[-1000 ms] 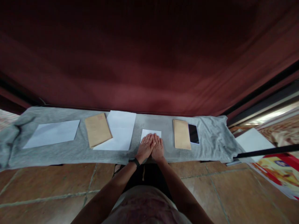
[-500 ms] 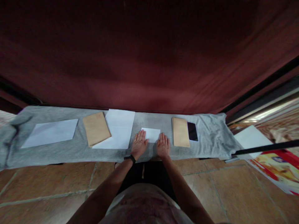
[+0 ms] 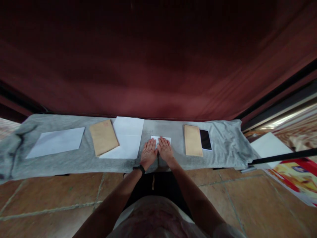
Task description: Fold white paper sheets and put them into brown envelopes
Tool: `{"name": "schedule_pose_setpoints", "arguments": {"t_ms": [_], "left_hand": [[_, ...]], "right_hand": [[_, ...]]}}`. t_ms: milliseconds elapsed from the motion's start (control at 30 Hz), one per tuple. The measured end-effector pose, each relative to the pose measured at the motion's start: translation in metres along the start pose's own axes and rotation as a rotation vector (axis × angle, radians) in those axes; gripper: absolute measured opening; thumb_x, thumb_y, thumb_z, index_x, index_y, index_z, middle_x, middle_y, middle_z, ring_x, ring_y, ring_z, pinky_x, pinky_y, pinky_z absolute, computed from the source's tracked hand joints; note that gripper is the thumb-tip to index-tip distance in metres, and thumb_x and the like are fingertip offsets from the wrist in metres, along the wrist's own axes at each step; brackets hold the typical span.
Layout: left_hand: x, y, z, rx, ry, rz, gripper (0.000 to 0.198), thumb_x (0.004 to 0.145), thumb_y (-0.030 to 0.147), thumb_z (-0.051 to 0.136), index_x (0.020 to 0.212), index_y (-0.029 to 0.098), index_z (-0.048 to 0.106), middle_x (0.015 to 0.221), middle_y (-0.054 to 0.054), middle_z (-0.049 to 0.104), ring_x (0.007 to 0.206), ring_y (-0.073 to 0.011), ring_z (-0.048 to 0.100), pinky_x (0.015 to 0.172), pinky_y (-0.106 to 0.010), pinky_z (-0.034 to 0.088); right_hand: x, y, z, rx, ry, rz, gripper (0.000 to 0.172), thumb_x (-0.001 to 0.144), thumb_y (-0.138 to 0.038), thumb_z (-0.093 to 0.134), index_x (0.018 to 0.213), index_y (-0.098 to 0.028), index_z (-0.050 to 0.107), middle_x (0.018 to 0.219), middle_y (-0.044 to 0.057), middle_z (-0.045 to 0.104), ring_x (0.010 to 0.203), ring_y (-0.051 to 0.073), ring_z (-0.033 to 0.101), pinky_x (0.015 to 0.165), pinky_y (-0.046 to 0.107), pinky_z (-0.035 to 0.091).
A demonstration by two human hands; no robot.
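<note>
A small white folded paper lies flat on the grey cloth in front of me, mostly covered by my hands. My left hand rests palm down over its left side, fingers stretched out, with a dark band on the wrist. On the middle and right of the paper lies my right hand, also flat with the fingers extended. The two hands are side by side, nearly touching at the thumbs. Neither grips anything.
Left of my hands are a large white sheet, a brown envelope overlapping it, and another white sheet. To the right lie brown envelopes beside a phone. A dark red panel rises behind the cloth.
My right hand has slid left from the paper's right edge onto its middle, close to my left hand. My left hand has stayed nearly in place on the paper.
</note>
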State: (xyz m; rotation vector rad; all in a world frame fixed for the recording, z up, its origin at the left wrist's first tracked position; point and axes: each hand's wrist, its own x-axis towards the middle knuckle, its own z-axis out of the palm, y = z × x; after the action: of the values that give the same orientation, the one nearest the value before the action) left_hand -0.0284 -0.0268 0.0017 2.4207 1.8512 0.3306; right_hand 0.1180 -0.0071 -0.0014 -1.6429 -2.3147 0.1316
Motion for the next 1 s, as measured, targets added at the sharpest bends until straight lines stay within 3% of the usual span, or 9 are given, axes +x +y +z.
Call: {"name": "schedule_pose_setpoints", "arguments": {"t_ms": [167,300,500,700,1000], "left_hand": [[-0.001,0.000,0.002,-0.031,0.025,-0.006,0.059,0.103,0.032,0.031,0.154,0.005,0.037,0.163,-0.017,0.034,0.153,-0.0278,0.028,0.125,-0.048,0.022],[0.008,0.008,0.005,-0.043,0.054,-0.038,0.059,0.103,0.032,0.031,0.152,0.002,0.039,0.160,-0.020,0.038,0.153,-0.0296,0.028,0.126,-0.051,0.019],[0.025,0.023,0.012,-0.088,0.017,0.137,0.057,0.103,0.031,0.030,0.157,0.013,0.034,0.161,-0.013,0.040,0.152,-0.0236,0.030,0.125,-0.047,0.025],[0.025,0.010,0.014,-0.034,0.060,0.053,0.061,0.104,0.036,0.030,0.154,0.003,0.036,0.161,-0.019,0.036,0.154,-0.0262,0.025,0.126,-0.045,0.022],[0.023,0.000,0.009,-0.010,0.069,0.009,0.063,0.104,0.039,0.030,0.154,0.003,0.036,0.161,-0.019,0.037,0.153,-0.0275,0.028,0.126,-0.046,0.023]], "right_hand": [[-0.013,0.018,0.004,-0.042,0.109,0.127,0.054,0.108,-0.032,0.030,0.154,-0.007,0.038,0.159,0.017,0.041,0.149,0.027,0.036,0.121,0.048,0.027],[-0.019,0.025,0.003,-0.052,0.112,0.153,0.056,0.108,-0.034,0.028,0.156,-0.006,0.035,0.160,0.018,0.039,0.150,0.028,0.034,0.121,0.049,0.026],[-0.018,0.025,0.001,-0.063,0.047,0.162,0.056,0.104,-0.025,0.031,0.157,-0.007,0.034,0.162,0.016,0.036,0.151,0.027,0.032,0.122,0.047,0.022],[-0.017,0.023,0.002,-0.082,0.040,0.205,0.058,0.105,-0.032,0.033,0.157,-0.006,0.034,0.162,0.018,0.034,0.150,0.029,0.033,0.122,0.048,0.022],[-0.016,0.021,0.004,-0.077,0.084,0.226,0.058,0.105,-0.033,0.035,0.157,-0.006,0.033,0.163,0.022,0.031,0.151,0.031,0.032,0.121,0.051,0.024]]}}
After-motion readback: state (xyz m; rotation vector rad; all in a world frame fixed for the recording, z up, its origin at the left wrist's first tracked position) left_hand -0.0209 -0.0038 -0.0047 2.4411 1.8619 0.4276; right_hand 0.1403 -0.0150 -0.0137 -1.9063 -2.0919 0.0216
